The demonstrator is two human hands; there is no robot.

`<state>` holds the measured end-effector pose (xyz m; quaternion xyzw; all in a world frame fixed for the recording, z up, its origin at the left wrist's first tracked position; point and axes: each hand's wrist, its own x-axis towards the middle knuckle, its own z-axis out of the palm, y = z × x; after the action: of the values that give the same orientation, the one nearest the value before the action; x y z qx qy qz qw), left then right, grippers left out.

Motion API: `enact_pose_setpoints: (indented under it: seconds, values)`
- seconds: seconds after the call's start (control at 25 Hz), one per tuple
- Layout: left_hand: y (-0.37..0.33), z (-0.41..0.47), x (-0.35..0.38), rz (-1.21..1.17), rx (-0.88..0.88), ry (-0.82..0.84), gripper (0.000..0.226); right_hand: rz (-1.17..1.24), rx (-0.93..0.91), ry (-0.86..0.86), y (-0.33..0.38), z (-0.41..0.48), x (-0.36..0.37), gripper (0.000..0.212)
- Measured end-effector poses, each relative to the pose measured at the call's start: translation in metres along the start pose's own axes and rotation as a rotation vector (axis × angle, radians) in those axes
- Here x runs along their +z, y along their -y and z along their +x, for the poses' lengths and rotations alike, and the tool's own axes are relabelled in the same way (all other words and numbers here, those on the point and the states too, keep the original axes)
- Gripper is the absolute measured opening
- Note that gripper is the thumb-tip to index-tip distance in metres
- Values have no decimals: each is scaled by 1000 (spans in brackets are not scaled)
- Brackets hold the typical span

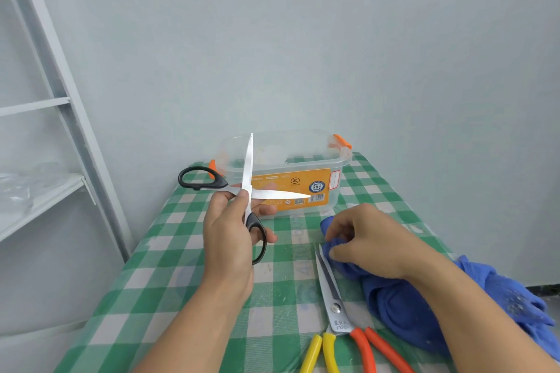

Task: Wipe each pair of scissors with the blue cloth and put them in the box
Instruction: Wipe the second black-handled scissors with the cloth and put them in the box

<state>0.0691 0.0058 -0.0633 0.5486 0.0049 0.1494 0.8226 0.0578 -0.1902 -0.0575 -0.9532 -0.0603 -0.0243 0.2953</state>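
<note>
The grip of the left hand (pixel 225 230) holds the black-handled scissors (pixel 248 188) near the pivot, in the centre of the frame, with the blades spread wide in a cross. The grip of the right hand (pixel 366 242) pinches the blue cloth (pixel 409 306), right of centre on the desk (pixel 181 266). The orange-handled scissors (pixel 333 297) lie closed just beside the cloth. The clear box (pixel 342 160) stands behind.

Single view, head-worn, wide-angle. Faces forward and down along the counter (pixel 188 281) toward the wall (pixel 333 39) behind it. Close range: both forearms enter from the bottom edge (left hand (pixel 230 230) near centre, right hand (pixel 369 245) right of it). Wall fills the upper half; shelf unit (pixel 45 106) at the left border.
</note>
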Motion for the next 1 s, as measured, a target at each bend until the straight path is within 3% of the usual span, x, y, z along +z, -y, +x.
enact_pose_setpoints:
  seconds: [0.2, 0.36, 0.52, 0.64, 0.72, 0.84, 0.92, 1.0]
  values:
    - [-1, 0, 2, -38, 7, 26, 15, 225, -184, -246, -2, 3, 3, 14]
    - [0, -2, 3, -54, -29, 29, 16, 396, -165, -334, -6, 6, 2, 13]
    - [1, -1, 4, -56, -45, 17, 16, 436, -144, -114, -3, 1, 0, 12]
    - [1, 0, 3, -51, -41, 7, 16, 540, -55, -154, -4, -1, -8, 26]
    - [2, -1, 4, -47, -41, 9, 17, 465, -35, -121, -3, -3, -11, 33]
    - [3, 0, 3, -42, -46, 16, 16, 111, -22, 34, -4, -1, -5, 28]
    - [3, 0, 3, -45, -54, 22, 15, -104, -31, 16, -9, 2, -1, 21]
    - [4, 0, 4, -45, -61, 29, 13, -161, -39, -38, -10, 4, 1, 13]
